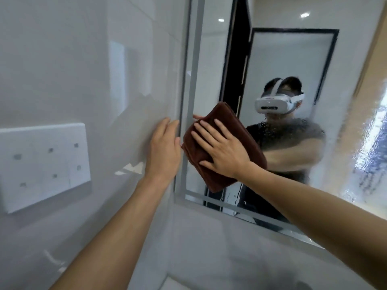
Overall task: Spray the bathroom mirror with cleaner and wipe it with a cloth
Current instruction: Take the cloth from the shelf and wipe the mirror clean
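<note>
The bathroom mirror (289,59) fills the upper right, with a frosted band along its left and bottom edges. Spray droplets and streaks cover its right part and lower middle. A folded brown cloth (201,147) lies flat against the glass near the mirror's lower left corner. My right hand (219,149) presses on the cloth with fingers spread. My left hand (165,149) rests flat on the white wall tile just left of the mirror's edge, fingers apart, holding nothing. No spray bottle is in view.
A white wall socket plate (41,164) sits on the glossy white tiles (83,59) at the left. The mirror reflects a person wearing a headset and a dark-framed door. A white rim, perhaps a basin (178,283), shows at the bottom edge.
</note>
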The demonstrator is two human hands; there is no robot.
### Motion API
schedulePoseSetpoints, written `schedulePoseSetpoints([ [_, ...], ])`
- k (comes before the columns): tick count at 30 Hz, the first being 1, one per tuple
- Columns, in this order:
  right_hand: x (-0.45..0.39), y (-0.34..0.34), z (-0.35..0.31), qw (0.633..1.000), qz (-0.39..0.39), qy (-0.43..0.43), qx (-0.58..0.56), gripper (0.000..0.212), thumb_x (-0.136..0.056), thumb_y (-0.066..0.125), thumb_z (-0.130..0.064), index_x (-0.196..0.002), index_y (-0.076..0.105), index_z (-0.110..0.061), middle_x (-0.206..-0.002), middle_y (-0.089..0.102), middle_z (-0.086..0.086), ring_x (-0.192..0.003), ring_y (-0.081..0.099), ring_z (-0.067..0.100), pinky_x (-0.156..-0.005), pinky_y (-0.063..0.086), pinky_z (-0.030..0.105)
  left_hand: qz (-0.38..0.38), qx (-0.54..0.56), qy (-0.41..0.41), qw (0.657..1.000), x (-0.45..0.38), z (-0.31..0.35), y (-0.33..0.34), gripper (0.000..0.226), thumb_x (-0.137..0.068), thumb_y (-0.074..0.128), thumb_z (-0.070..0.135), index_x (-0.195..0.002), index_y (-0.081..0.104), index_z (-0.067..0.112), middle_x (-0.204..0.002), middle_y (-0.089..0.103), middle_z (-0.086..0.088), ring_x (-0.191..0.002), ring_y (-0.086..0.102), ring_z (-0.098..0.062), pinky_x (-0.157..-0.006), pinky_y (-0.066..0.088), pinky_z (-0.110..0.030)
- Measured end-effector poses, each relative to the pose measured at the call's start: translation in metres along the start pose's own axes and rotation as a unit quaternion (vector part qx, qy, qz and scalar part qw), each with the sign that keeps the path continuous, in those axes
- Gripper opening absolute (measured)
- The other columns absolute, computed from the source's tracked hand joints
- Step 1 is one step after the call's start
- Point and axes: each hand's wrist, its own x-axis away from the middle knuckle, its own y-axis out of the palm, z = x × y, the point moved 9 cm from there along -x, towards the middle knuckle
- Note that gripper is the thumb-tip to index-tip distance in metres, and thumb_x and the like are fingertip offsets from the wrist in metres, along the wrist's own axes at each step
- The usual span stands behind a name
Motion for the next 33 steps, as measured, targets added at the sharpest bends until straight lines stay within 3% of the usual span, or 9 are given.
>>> schedulePoseSetpoints([
  [3,-0.002,-0.019,0.037,0.999,0.029,0.014,0.005,0.088,-0.092,0.045,-0.064,-0.159,0.023,-0.011,-0.167,0.018,0.013,-0.155,0.016,0.028,-0.126,0.008,0.050,-0.007,-0.005,0.010,1.000,0.004,0.004,-0.004,0.041,-0.093,0.051,-0.004,-0.134,0.057,0.000,-0.143,0.051,-0.019,-0.134,0.047,-0.031,-0.115,0.032,-0.033],
  [8,-0.045,-0.076,0.158,0.984,0.074,0.163,0.017,0.084,-0.096,0.036,-0.064,-0.159,0.020,-0.011,-0.167,0.019,0.015,-0.156,0.013,0.029,-0.126,0.009,0.053,0.016,-0.031,0.033,0.999,-0.015,0.022,-0.021,0.042,-0.094,0.047,-0.008,-0.134,0.056,-0.003,-0.142,0.053,-0.017,-0.132,0.050,-0.031,-0.114,0.035,-0.034],
  [11,-0.051,-0.074,0.153,0.977,0.083,0.198,0.014,0.083,-0.097,0.030,-0.063,-0.159,0.018,-0.008,-0.166,0.018,0.016,-0.156,0.012,0.032,-0.125,0.011,0.056,0.022,-0.050,0.052,0.997,-0.026,0.028,-0.028,0.044,-0.094,0.045,-0.009,-0.136,0.054,-0.003,-0.145,0.050,-0.017,-0.135,0.047,-0.029,-0.116,0.030,-0.030],
  [13,-0.047,-0.060,0.117,0.980,0.086,0.181,0.006,0.085,-0.096,0.035,-0.061,-0.157,0.021,-0.005,-0.166,0.019,0.017,-0.155,0.012,0.033,-0.125,0.008,0.056,0.026,-0.055,0.063,0.996,-0.031,0.027,-0.031,0.043,-0.093,0.045,-0.008,-0.134,0.056,-0.003,-0.143,0.052,-0.017,-0.132,0.050,-0.030,-0.114,0.032,-0.029],
  [17,-0.025,-0.008,0.000,0.996,0.057,0.055,-0.031,0.086,-0.091,0.045,-0.057,-0.157,0.024,-0.005,-0.166,0.019,0.018,-0.155,0.012,0.034,-0.126,0.002,0.055,0.020,-0.066,0.067,0.995,-0.023,0.023,-0.029,0.038,-0.089,0.051,-0.004,-0.125,0.061,-0.003,-0.135,0.058,-0.018,-0.124,0.056,-0.032,-0.106,0.037,-0.029],
  [20,0.012,0.033,-0.086,0.997,0.002,-0.020,-0.080,0.086,-0.088,0.052,-0.051,-0.157,0.026,-0.005,-0.165,0.021,0.019,-0.155,0.013,0.033,-0.126,0.001,0.053,-0.001,-0.068,0.061,0.996,-0.009,0.017,-0.021,0.040,-0.088,0.055,-0.003,-0.127,0.061,-0.002,-0.135,0.057,-0.017,-0.125,0.055,-0.031,-0.108,0.034,-0.027],
  [23,0.043,0.066,-0.136,0.992,-0.061,-0.091,-0.062,0.090,-0.089,0.057,-0.052,-0.158,0.022,-0.006,-0.166,0.018,0.017,-0.155,0.010,0.032,-0.125,-0.009,0.051,-0.026,-0.062,0.060,0.996,0.002,0.016,-0.014,0.041,-0.091,0.056,0.000,-0.132,0.058,0.001,-0.139,0.054,-0.014,-0.129,0.052,-0.028,-0.111,0.035,-0.031],
  [28,0.054,0.060,-0.119,0.987,-0.076,-0.133,-0.042,0.088,-0.092,0.054,-0.057,-0.160,0.019,-0.011,-0.167,0.017,0.014,-0.156,0.011,0.029,-0.126,-0.006,0.051,-0.043,-0.063,0.056,0.995,0.005,0.012,-0.006,0.041,-0.096,0.054,0.007,-0.137,0.054,0.003,-0.144,0.050,-0.012,-0.135,0.046,-0.026,-0.114,0.035,-0.033],
  [33,0.035,0.002,0.007,0.999,-0.005,-0.050,-0.015,0.087,-0.092,0.046,-0.064,-0.159,0.024,-0.014,-0.167,0.020,0.012,-0.155,0.016,0.029,-0.126,0.004,0.052,-0.028,-0.053,0.070,0.996,-0.010,0.017,-0.007,0.036,-0.095,0.054,0.005,-0.130,0.058,0.000,-0.139,0.054,-0.016,-0.128,0.052,-0.031,-0.109,0.038,-0.036],
])
